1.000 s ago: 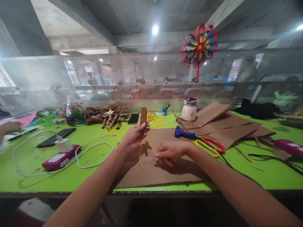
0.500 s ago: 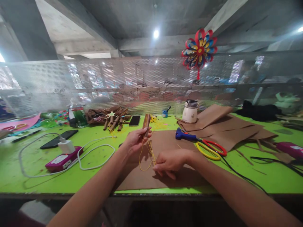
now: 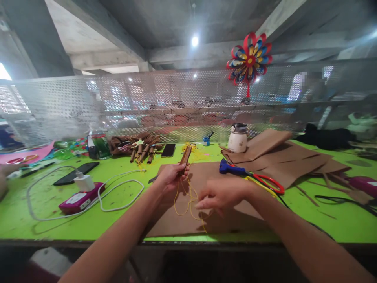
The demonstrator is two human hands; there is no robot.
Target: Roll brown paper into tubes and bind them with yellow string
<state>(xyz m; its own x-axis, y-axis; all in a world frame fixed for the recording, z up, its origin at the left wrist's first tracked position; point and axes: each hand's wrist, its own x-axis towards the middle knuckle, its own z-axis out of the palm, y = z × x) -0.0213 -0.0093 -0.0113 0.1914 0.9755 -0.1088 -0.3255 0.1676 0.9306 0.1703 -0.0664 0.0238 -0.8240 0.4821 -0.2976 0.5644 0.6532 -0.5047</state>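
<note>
My left hand [image 3: 174, 177] is closed around a narrow folded strip of brown paper [image 3: 185, 156], which tilts up and away from me. Yellow string [image 3: 179, 212] hangs from the strip in loose loops, its lower end trailing over a flat brown paper sheet [image 3: 173, 228]. Just above that sheet, close to the string, my right hand [image 3: 219, 194] is slightly blurred, its fingers loosely bent and apart. I see nothing held in it. Right of it lie a blue-handled glue gun [image 3: 231, 168] and scissors with red and yellow handles [image 3: 269, 183].
A purple power strip [image 3: 81, 200] with a charger and looping white cable [image 3: 118, 181] lies left. Behind are brown paper rolls [image 3: 144, 151], a phone [image 3: 168, 150] and a white bottle [image 3: 237, 139]. More brown paper [image 3: 279, 157] spreads right. Someone's hand [image 3: 4, 173] shows at the left edge.
The paper strip has tipped lower and to the right in my left hand. My right hand has shifted slightly right and up, and the string hangs in wider, looser loops.
</note>
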